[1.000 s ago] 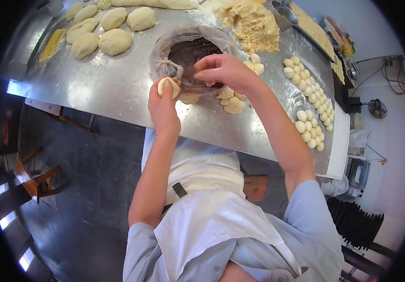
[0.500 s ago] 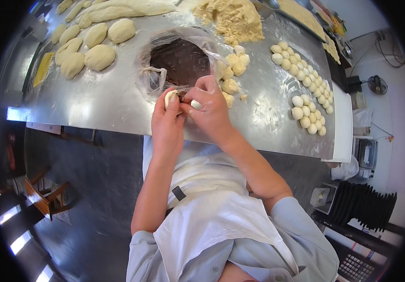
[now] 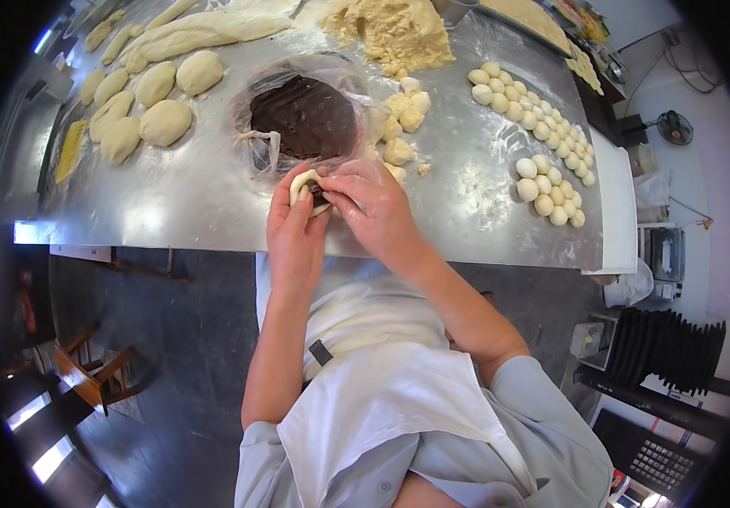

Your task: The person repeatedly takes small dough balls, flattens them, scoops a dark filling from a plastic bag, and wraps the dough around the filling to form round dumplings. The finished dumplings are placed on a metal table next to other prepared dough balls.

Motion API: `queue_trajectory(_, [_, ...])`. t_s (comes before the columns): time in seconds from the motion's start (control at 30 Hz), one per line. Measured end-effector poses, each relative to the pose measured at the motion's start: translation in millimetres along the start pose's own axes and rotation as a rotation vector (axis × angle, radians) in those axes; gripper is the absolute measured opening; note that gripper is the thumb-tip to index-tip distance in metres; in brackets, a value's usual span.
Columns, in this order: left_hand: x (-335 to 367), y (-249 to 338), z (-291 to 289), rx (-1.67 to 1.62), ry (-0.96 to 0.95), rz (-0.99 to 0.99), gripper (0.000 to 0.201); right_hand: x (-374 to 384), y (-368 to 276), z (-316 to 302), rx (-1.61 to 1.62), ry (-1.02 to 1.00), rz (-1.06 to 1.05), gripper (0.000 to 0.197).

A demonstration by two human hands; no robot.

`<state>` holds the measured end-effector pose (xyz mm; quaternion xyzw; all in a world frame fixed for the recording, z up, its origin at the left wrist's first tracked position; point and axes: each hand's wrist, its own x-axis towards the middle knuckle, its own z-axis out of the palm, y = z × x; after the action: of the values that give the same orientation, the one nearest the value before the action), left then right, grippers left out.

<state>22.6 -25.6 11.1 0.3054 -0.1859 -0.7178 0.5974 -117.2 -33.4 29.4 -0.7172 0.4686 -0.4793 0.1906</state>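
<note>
My left hand (image 3: 295,233) cups a small pale dough wrapper (image 3: 301,181), curved around a lump of dark filling (image 3: 317,196). The fingertips of my right hand (image 3: 382,207) are closed at the right edge of this wrapper, with thumb and forefinger pinching it beside the filling. Both hands are held together over the table's near edge. Just beyond them sits a clear plastic bag (image 3: 245,93), its mouth spread wide around a mass of dark paste (image 3: 301,114).
Several large dough rounds (image 3: 166,123) and a long dough strip (image 3: 212,32) lie at left on the metal table (image 3: 170,190). Crumbly yellow dough (image 3: 395,34) is heaped at the back, with yellow pieces (image 3: 399,152) nearer. Rows of small dough balls (image 3: 543,186) stand at right.
The wrapper has turned in my left hand, so its dark filling now shows more plainly. My right fingers have shifted along its edge. The whole view has moved slightly.
</note>
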Motion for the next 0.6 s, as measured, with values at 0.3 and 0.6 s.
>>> queue_trajectory(0.3, [-7, -7, 5, -0.185, -0.013, 0.041, 0.039, -11, -14, 14, -0.145, -0.001, -0.066, 0.026])
queue_trajectory(0.6, [-2, -6, 0, -0.154, -0.038, -0.123, 0.039, -13, 3, -50, 0.392, -0.049, 0.514, 0.048])
